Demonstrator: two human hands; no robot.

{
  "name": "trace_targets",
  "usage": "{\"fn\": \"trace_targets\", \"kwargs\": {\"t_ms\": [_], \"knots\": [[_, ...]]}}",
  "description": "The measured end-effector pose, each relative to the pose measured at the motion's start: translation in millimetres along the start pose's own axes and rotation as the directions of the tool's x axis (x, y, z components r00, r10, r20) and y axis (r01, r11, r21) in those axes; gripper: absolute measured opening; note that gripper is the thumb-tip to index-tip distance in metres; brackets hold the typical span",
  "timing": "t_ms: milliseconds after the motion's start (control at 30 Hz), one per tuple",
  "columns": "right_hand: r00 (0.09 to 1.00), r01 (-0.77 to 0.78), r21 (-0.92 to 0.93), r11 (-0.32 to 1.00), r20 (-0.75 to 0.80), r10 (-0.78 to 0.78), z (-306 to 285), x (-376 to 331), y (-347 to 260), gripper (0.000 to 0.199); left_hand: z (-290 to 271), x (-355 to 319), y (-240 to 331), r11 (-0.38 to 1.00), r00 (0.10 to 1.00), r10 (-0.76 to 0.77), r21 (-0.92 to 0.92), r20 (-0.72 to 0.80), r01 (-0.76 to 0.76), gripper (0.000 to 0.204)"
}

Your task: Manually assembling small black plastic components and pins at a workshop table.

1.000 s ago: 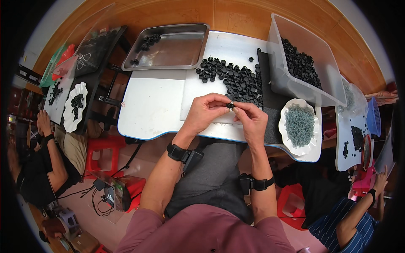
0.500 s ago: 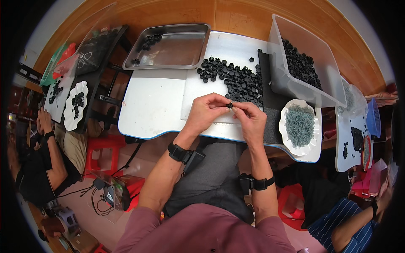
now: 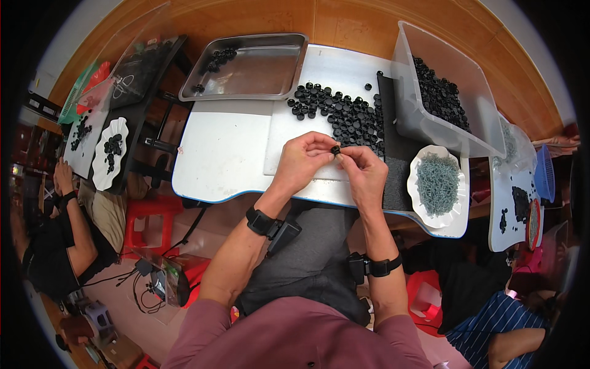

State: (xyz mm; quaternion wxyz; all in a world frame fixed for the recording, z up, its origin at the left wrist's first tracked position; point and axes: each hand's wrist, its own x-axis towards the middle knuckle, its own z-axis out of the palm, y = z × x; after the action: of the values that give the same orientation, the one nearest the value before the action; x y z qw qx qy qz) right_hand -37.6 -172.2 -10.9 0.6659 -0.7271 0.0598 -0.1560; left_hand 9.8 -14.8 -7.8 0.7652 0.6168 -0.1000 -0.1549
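Between the fingertips of both hands is a small round black plastic part (image 3: 335,149), held just above the table's near side. My left hand (image 3: 302,161) pinches it from the left, and my right hand (image 3: 365,172) grips it from the right with thumb and forefinger. Fingers cover some of the part, so its full shape is hidden. Right behind the hands spreads a loose pile of similar black round parts (image 3: 356,120) on a white board (image 3: 279,138). A scalloped white dish (image 3: 420,206) holding grey-green screw-like pieces (image 3: 437,183) stands right of my right hand.
A metal tray (image 3: 258,74) with a few black parts sits at the back left. At the back right, a clear plastic bin (image 3: 424,126) holds many black parts, beside a dark mat (image 3: 396,163). Other people work at side tables; a red stool (image 3: 153,215) stands left.
Both hands have stayed nearly in place, with the black part turned slightly and more of it showing. At right, the other person's arm has moved lower.
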Motion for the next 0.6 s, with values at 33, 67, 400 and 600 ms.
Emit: {"fn": "trace_targets", "kwargs": {"t_ms": [33,67,400,600], "knots": [[1.000,-0.019,0.013,1.000,-0.003,0.019,0.2,-0.1,-0.2,0.009,0.1,0.0,0.8,1.000,1.000,-0.009,0.000,-0.001,0.009,0.028],[1.000,-0.018,0.014,1.000,-0.001,0.018,0.3,0.0,-0.2,0.009,-0.5,0.0,0.8,1.000,1.000,-0.017,0.000,-0.003,0.017,0.027],[0.999,-0.017,0.017,1.000,0.037,0.017,-0.2,-0.9,-2.6,0.011,-1.3,0.5,1.4,1.000,1.000,-0.021,0.016,0.015,0.021,0.029],[0.999,-0.043,0.007,0.999,0.024,0.043,-0.4,-0.1,-4.1,0.011,-2.7,-0.8,7.6,0.997,0.999,-0.038,0.061,0.022,0.037,0.031]]}}
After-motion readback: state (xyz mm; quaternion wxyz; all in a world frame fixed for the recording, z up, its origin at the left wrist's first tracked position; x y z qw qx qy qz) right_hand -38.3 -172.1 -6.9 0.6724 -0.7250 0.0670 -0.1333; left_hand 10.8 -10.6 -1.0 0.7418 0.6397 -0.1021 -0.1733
